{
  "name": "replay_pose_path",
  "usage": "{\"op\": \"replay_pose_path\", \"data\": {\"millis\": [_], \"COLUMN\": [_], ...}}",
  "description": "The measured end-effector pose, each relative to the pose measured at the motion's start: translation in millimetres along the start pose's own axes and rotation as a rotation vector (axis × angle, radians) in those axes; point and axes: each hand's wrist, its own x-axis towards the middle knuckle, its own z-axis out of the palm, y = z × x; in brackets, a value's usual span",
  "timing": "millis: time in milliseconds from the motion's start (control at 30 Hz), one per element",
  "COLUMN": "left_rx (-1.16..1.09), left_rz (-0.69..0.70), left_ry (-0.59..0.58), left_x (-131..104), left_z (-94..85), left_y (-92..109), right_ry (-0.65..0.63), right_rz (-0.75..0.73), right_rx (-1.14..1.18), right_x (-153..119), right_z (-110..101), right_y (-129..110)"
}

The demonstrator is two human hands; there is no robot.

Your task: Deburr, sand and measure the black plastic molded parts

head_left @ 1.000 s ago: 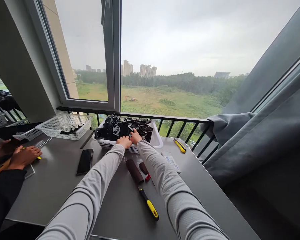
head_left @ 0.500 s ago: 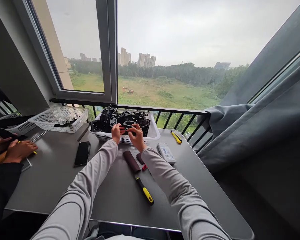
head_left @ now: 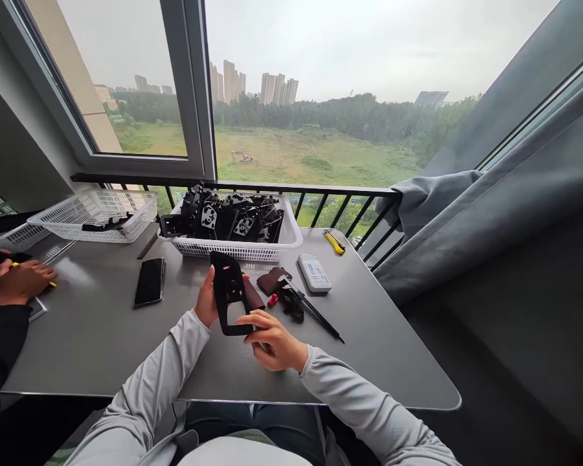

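The fingers of the left hand [head_left: 205,303] close on one side of a black plastic frame [head_left: 222,285], held tilted above a gray table [head_left: 379,349], while the right hand [head_left: 278,343] brings partly bent fingers to its lower end (whether they pinch or merely touch, the view cannot settle). Should the left grip loosen, the one-sided hold could let the frame twist or drop. A sideways sweep of the right hand risks knocking the caliper [head_left: 315,311] lying near it. Beyond the frame, a white basket [head_left: 230,248] heaped with black parts [head_left: 226,224] limits forward travel, some jutting over its left rim. The table's front edge passes beneath the forearms; wider room opens leftward, toward a phone [head_left: 149,283] and, farther off, a co-worker's hand [head_left: 23,283].
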Motion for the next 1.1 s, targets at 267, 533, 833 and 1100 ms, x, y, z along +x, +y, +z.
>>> {"op": "replay_pose_path", "data": {"millis": [267,533,833,1100], "left_rx": [0.090,0.070,0.010,0.044], "left_rz": [-0.069,-0.092,-0.089,-0.073], "left_ry": [0.059,0.170,0.217,0.181], "left_x": [5.9,3.3,3.1,4.8], "left_z": [-18.6,-13.3,-18.5,-19.6], "left_y": [-8.4,-6.1,-11.4,-16.2], "right_ry": [0.092,0.265,0.038,0.348], "right_rz": [0.227,0.906,1.264,0.827], "right_rx": [0.180,-0.601,-0.555,-0.347], "right_x": [-1.0,-16.7,-43.6,-26.5], "right_z": [-1.5,-56.7,-66.7,-74.5], "right_y": [2.4,58.3,70.3,48.5]}}
